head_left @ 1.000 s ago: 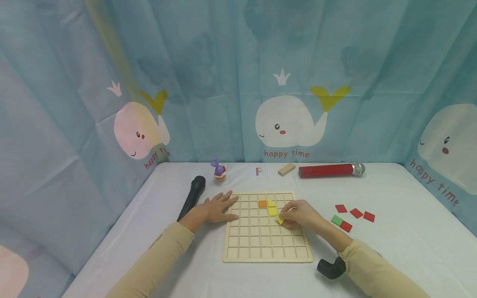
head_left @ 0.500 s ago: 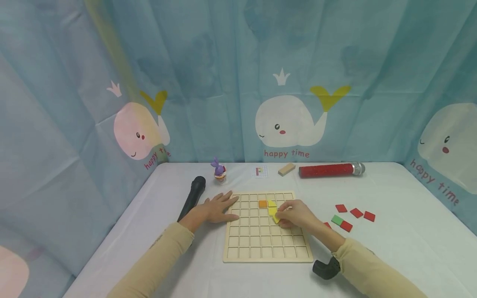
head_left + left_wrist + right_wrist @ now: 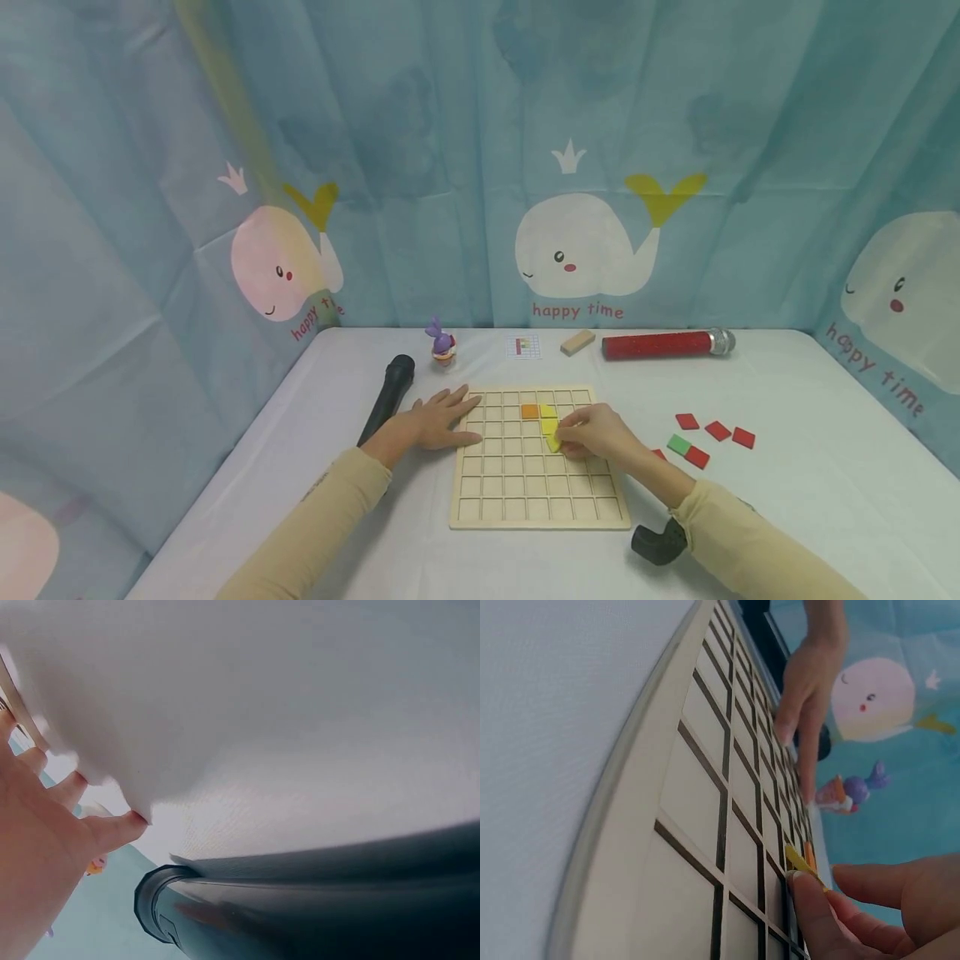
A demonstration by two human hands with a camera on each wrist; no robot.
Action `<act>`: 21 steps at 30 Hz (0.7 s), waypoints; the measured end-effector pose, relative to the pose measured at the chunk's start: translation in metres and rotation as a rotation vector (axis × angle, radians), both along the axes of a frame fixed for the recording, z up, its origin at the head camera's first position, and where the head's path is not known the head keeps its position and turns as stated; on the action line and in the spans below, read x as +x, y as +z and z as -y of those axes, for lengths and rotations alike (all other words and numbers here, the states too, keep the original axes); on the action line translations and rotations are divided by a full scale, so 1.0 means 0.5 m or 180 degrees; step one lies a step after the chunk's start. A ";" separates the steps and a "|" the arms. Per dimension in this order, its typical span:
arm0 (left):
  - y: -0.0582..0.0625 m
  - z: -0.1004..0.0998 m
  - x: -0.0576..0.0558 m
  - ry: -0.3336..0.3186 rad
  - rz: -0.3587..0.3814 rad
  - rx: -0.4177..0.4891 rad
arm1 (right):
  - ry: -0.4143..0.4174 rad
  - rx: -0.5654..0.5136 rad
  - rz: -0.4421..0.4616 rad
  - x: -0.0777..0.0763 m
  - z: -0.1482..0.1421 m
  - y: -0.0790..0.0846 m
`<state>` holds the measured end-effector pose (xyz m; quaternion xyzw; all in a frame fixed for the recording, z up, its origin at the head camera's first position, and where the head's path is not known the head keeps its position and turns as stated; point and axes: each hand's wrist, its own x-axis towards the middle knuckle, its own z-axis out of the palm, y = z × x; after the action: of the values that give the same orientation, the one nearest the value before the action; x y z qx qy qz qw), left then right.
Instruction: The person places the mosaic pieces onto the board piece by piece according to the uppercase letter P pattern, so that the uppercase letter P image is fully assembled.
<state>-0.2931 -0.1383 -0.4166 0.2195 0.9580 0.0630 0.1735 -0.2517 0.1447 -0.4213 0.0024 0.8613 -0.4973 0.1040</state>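
Near frame centre, the right hand pinches a tile. The left hand splays onto the board, whose upper cells hold one orange square and two yellow squares.

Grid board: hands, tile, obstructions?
Right hand pinches tilted yellow tile over grid board. Left hand spread at board's left edge. Loose tiles off board; no visible obstruction.

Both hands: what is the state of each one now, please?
Left hand: open, at the left edge of the board.
Right hand: closed, pinching a yellow tile.
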 end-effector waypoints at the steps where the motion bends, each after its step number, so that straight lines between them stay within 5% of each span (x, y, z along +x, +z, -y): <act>1: 0.000 0.000 0.000 -0.0001 0.0004 0.0006 | 0.0007 0.0001 0.0010 0.001 0.000 0.000; 21: 0.002 -0.002 0.002 0.0023 0.0028 -0.0037 | 0.0323 -0.0193 0.0058 0.003 -0.011 0.003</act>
<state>-0.2919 -0.1373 -0.4158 0.2148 0.9584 0.0590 0.1787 -0.2502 0.1503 -0.4197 -0.0400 0.8438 -0.5173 0.1370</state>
